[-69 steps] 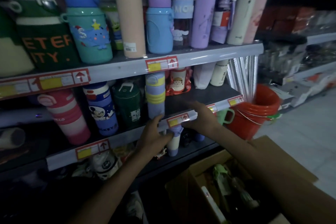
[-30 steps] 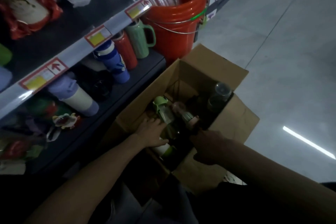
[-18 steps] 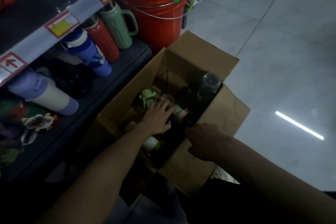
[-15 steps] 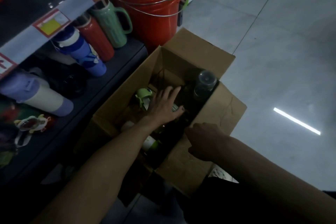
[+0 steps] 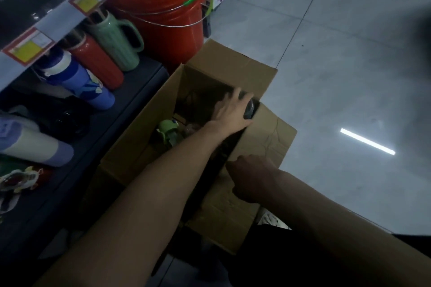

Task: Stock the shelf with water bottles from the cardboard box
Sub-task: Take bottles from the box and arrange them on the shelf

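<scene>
Dark-capped bottle [image 5: 251, 109] in the 2 o'clock corner of the cardboard box [image 5: 268, 137] sits under the left hand's [image 5: 231, 113] spread fingers [image 5: 238, 98], grip not confirmed, while the right hand [image 5: 251, 177] curls over the box wall at 5 o'clock; a green-lidded bottle [image 5: 166, 130] also awaits, and the shelf [image 5: 140, 81] at 10 o'clock appears partly stocked.

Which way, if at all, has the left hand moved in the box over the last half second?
Yes. The left hand has shifted away from the green lid toward the cardboard box's far right corner, reaching the dark bottle there.
</scene>
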A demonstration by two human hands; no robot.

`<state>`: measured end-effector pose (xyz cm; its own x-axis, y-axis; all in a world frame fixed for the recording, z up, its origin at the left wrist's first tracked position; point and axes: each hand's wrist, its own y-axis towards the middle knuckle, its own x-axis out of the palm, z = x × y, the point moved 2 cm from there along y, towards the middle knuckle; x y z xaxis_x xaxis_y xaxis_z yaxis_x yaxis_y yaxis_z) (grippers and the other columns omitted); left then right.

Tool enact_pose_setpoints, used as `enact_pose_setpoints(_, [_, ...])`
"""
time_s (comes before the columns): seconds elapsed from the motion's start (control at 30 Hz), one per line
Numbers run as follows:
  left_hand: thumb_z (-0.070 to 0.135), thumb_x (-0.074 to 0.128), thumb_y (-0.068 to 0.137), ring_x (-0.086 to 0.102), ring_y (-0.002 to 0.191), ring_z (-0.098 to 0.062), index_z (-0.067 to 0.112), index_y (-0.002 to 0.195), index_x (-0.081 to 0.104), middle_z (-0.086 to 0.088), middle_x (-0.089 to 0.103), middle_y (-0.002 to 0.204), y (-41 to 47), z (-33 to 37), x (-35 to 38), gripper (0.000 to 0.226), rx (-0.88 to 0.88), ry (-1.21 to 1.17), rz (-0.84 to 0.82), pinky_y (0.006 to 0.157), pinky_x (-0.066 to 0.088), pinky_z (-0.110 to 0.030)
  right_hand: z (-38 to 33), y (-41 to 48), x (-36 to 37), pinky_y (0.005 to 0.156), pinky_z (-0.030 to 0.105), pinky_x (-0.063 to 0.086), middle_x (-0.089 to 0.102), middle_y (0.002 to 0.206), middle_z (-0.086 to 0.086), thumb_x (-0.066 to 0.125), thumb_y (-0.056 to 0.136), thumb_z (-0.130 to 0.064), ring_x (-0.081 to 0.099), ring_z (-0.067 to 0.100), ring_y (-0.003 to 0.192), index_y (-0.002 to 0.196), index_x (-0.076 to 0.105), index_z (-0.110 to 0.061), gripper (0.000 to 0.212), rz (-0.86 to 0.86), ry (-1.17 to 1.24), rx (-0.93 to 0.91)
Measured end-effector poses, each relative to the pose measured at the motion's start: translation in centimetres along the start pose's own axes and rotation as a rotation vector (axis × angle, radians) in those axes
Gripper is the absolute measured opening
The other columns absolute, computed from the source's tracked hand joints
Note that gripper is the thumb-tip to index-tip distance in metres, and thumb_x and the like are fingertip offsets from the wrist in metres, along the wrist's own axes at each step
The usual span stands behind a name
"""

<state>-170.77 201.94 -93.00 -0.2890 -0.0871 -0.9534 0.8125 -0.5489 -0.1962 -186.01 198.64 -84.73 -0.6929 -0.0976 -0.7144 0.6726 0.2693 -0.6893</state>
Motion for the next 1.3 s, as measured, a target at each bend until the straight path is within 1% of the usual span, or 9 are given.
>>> enact_pose_setpoints(0.23, [0.033, 0.077, 0.084, 0.052, 0.122, -0.03, 0.026, 0.145, 0.047, -0.008, 0.045, 0.138, -3.2, -4.0, -0.1, 0.068, -0.172, -0.194, -0.002, 0.095, 0.049, -0.041, -0.9, -0.6, -0.6, 0.073, 0.033, 0.047, 0.065, 0.119, 0.006, 0.06, 0.098, -0.02, 0.065, 0.024, 0.103, 0.138, 0.054, -0.013, 0.04, 0.019, -0.047, -0.001])
enact_pose_setpoints(0.4, [0.028, 0.088, 0.074, 0.057, 0.115, -0.023, 0.024, 0.133, 0.061, -0.004, 0.053, 0.125, -7.7, -8.0, -2.4, 0.064, -0.258, -0.424, 0.154, 0.09, 0.046, -0.027, -2.1, -1.2, -1.6, 0.079, 0.033, 0.049, 0.063, 0.128, 0.007, 0.058, 0.1, -0.022, 0.065, 0.025, 0.111, 0.144, 0.051, -0.015, 0.045, 0.029, -0.056, -0.009])
enact_pose_setpoints(0.53, [0.027, 0.09, 0.071, 0.058, 0.112, -0.015, 0.028, 0.129, 0.063, 0.002, 0.057, 0.123, -12.3, -10.9, -6.6, 0.064, -0.367, -0.659, 0.266, 0.091, 0.053, -0.031, -3.5, -1.6, -2.6, 0.075, 0.03, 0.048, 0.057, 0.136, 0.008, 0.061, 0.1, -0.023, 0.064, 0.023, 0.114, 0.153, 0.04, -0.016, 0.058, 0.06, -0.021, 0.007])
enact_pose_setpoints(0.67, [0.027, 0.092, 0.069, 0.061, 0.11, -0.014, 0.024, 0.124, 0.067, 0.003, 0.063, 0.119, -17.7, -13.2, -12.2, 0.06, -0.449, -0.865, 0.416, 0.081, 0.055, -0.022, -5.8, -1.7, -4.2, 0.097, 0.037, 0.051, 0.055, 0.142, 0.007, 0.06, 0.101, -0.03, 0.057, 0.027, 0.127, 0.152, 0.043, -0.021, 0.054, 0.05, -0.055, -0.042])
enact_pose_setpoints(0.77, [0.034, 0.093, 0.066, 0.067, 0.109, -0.021, 0.031, 0.113, 0.07, 0.001, 0.066, 0.12, -22.3, -14.1, -16.1, 0.053, -0.522, -1.127, 0.477, 0.08, 0.063, -0.041, -7.9, -1.2, -5.6, 0.103, 0.043, 0.049, 0.04, 0.155, 0.008, 0.058, 0.101, -0.037, 0.052, 0.031, 0.133, 0.156, 0.034, -0.019, 0.063, 0.067, -0.021, -0.074])
enact_pose_setpoints(0.93, [0.023, 0.081, 0.083, 0.074, 0.095, -0.023, 0.02, 0.114, 0.071, -0.007, 0.074, 0.111, -28.8, -14.1, -20.6, 0.033, -0.589, -1.491, 0.636, 0.068, 0.062, -0.036, -11.7, -1.2, -9.4, 0.099, 0.035, 0.052, 0.063, 0.129, 0.005, 0.065, 0.097, -0.032, 0.061, 0.024, 0.117, 0.135, 0.058, -0.016, 0.042, 0.224, 0.521, -0.19])
enact_pose_setpoints(1.1, [0.027, 0.075, 0.087, 0.072, 0.087, -0.02, 0.021, 0.111, 0.073, -0.006, 0.076, 0.104, -31.7, -13.3, -20.6, 0.025, -0.652, -1.84, 0.71, 0.06, 0.058, -0.027, -14.6, -2.1, -12.6, 0.047, 0.019, 0.045, 0.059, 0.085, 0.005, 0.073, 0.093, -0.023, 0.055, 0.005, 0.053, 0.137, 0.049, -0.016, 0.051, 0.234, 1.42, -0.287])
enact_pose_setpoints(1.2, [0.026, 0.076, 0.086, 0.071, 0.088, -0.019, 0.023, 0.106, 0.073, -0.005, 0.076, 0.102, -32.1, -12.8, -20.1, 0.02, -0.657, -1.942, 0.662, 0.063, 0.06, -0.029, -14.9, -2.7, -13.6, 0.053, 0.024, 0.048, 0.051, 0.08, 0.004, 0.079, 0.085, -0.034, 0.053, 0.012, 0.062, 0.113, 0.061, -0.015, 0.038, 0.216, 1.709, -0.334])
enact_pose_setpoints(1.3, [0.022, 0.078, 0.081, 0.069, 0.105, -0.027, 0.023, 0.111, 0.07, -0.006, 0.072, 0.115, -32.1, -12.9, -19.9, 0.03, -0.6, -1.95, 0.626, 0.069, 0.061, -0.035, -14.6, -2.8, -13.9, 0.083, 0.035, 0.059, 0.062, 0.094, 0.005, 0.085, 0.075, -0.052, 0.063, 0.02, 0.088, 0.106, 0.07, -0.013, 0.052, 0.239, 1.855, -0.269])
